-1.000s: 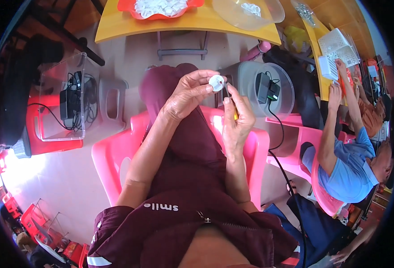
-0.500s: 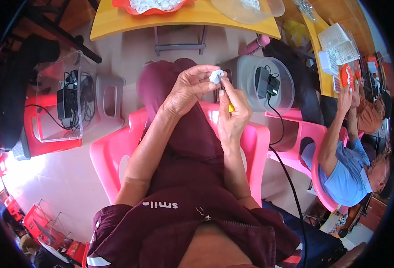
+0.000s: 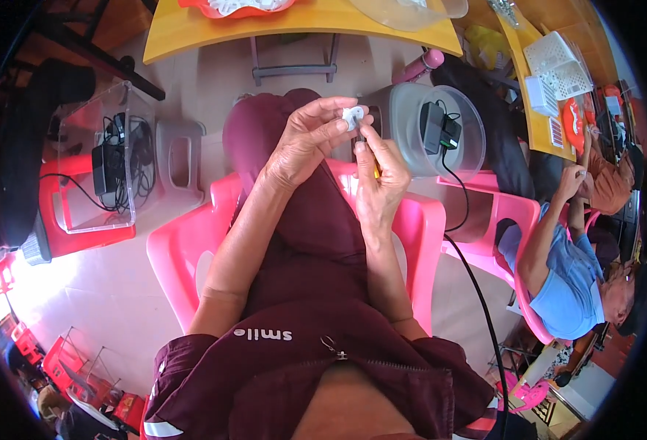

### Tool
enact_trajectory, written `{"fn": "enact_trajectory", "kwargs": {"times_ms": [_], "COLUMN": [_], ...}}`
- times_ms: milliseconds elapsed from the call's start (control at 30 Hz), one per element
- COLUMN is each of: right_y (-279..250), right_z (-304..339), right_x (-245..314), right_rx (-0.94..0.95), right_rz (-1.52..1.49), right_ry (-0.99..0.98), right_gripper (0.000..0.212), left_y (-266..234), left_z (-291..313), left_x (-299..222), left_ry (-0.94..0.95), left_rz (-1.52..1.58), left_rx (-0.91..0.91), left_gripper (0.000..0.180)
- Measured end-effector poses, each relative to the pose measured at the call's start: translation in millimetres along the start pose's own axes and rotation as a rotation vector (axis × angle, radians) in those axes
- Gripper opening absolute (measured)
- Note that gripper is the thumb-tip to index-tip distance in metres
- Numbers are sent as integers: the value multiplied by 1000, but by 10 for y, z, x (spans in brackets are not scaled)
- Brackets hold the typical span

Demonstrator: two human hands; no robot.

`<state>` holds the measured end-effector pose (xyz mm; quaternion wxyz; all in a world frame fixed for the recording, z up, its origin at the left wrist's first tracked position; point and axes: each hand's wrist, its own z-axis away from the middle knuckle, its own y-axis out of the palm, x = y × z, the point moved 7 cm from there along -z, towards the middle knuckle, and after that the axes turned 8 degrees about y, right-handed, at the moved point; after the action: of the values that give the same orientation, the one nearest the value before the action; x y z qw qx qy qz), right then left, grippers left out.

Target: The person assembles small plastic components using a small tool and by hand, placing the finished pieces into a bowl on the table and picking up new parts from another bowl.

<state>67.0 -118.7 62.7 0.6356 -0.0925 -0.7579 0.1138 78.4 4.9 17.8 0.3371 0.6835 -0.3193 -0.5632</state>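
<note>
My left hand [image 3: 310, 138] pinches a small white plastic piece [image 3: 352, 117] between thumb and fingers, above my knees. An opening or dark recess shows in the side of the piece. Close on its right, my right hand [image 3: 384, 180] is closed around a slim tool with a yellow handle [image 3: 376, 172]. Most of that tool lies hidden in my palm, so its exact kind cannot be made out. The right index fingertip is at the white piece, and the tool's tip points toward it.
Ahead stands a yellow table [image 3: 301, 26] with a red tray [image 3: 213, 10] of white pieces and a clear plastic lid [image 3: 411, 16]. A clear tub [image 3: 452, 165] with power adapters is at right, a clear box [image 3: 74, 191] of cables at left. A co-worker [image 3: 565, 279] sits at far right.
Both hands have moved slightly away from me, and the white piece has turned so its recess shows more. The yellow handle shows less. At right, the co-worker's hands have come down.
</note>
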Motion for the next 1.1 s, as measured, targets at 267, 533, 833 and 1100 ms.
{"fn": "enact_trajectory", "kwargs": {"times_ms": [267, 533, 833, 1100], "right_y": [-6, 29, 22, 82], "right_z": [15, 24, 53, 52], "right_x": [-26, -31, -74, -47], "right_rx": [-15, 9, -58, -48], "right_rz": [-6, -53, -62, -72], "right_ry": [-27, -10, -36, -46], "right_gripper": [27, 28, 27, 27], "left_y": [-6, -18, -46, -44], "left_z": [2, 7, 6, 14], "left_x": [16, 11, 18, 25], "left_ry": [2, 5, 7, 5], "left_rz": [-22, -9, 10, -4], "left_rx": [17, -7, -35, -22], "left_gripper": [28, 26, 24, 25]}}
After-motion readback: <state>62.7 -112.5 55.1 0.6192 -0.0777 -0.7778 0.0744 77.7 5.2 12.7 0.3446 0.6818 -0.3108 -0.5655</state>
